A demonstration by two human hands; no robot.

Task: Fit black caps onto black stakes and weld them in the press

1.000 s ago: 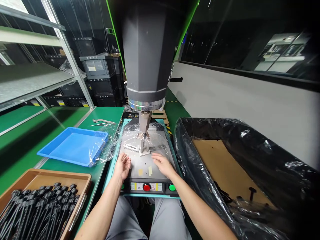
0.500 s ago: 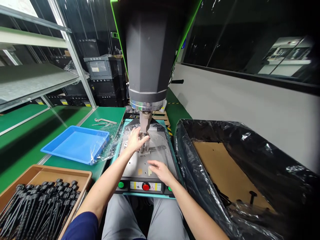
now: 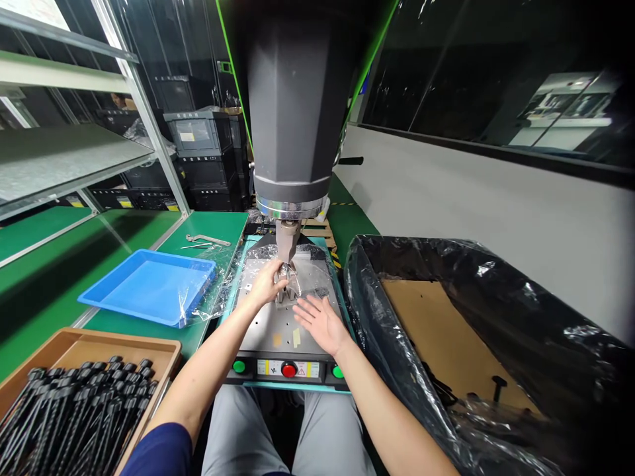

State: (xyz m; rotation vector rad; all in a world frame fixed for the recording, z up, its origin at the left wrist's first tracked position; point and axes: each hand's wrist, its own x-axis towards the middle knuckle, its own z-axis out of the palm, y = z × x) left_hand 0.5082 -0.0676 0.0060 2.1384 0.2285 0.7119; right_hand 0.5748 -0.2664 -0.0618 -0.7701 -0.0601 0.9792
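Head cam: ctr of frame, L hand (image 3: 266, 285) curls by the small silvery metal fixture (image 3: 292, 291) under the grey tapered metal tool tip (image 3: 286, 242); can't tell if it's pinching anything. R hand (image 3: 323, 325), holding nothing, fingers spread, just right of fixture, prob. so it's clear of tip. Lower left, brown plastic tray (image 3: 99, 342) w/ black long-stemmed parts (image 3: 82, 403), prob. for easy L reach.

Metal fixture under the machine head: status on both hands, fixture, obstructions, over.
Left hand at metal fixture, grip unclear. Right hand open, nothing held. Fixture partly hidden. Possible obstruction: left hand, close to metal horn.
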